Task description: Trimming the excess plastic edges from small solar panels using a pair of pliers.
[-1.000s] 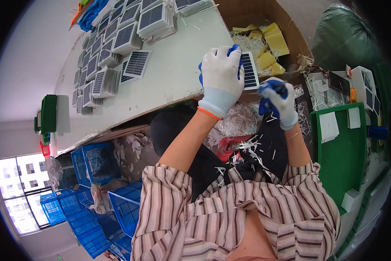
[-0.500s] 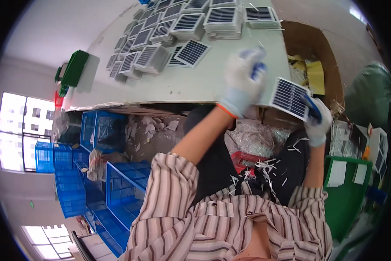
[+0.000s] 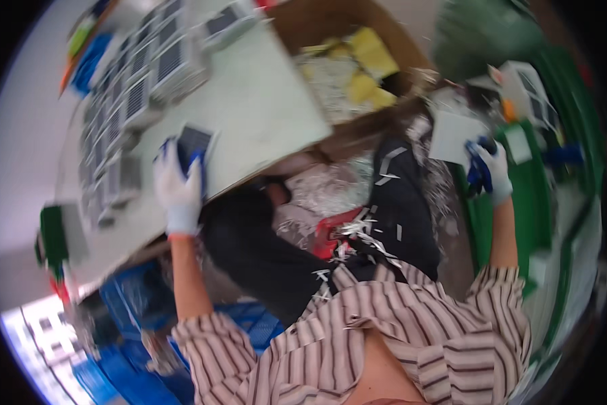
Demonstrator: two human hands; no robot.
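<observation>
My left hand [image 3: 180, 189], in a white glove with blue on the fingers, reaches over the table. Its fingers and thumb lie on either side of a small dark solar panel [image 3: 197, 140], which it grips. Beyond it stand stacks of similar white-edged solar panels [image 3: 172, 57]. On the right, my right hand [image 3: 491, 169], gloved alike, is closed at the edge of a white square panel [image 3: 455, 137], its plain white side showing. That panel is over the corner of a green crate [image 3: 482, 223]. Motion blurs both hands and hides the exact grip.
A brown carton [image 3: 401, 40] with yellow pieces and white scraps adjoins the table [image 3: 263, 108]. Blue crates [image 3: 138, 297] stand low on the left. White strips lie on my legs, near a red object [image 3: 330, 233]. Clear plastic [image 3: 330, 185] lies beneath the table.
The view has swung to the right. My left hand has moved left onto a panel on the table. My right hand has carried its panel away from the table edge toward the green crate.
</observation>
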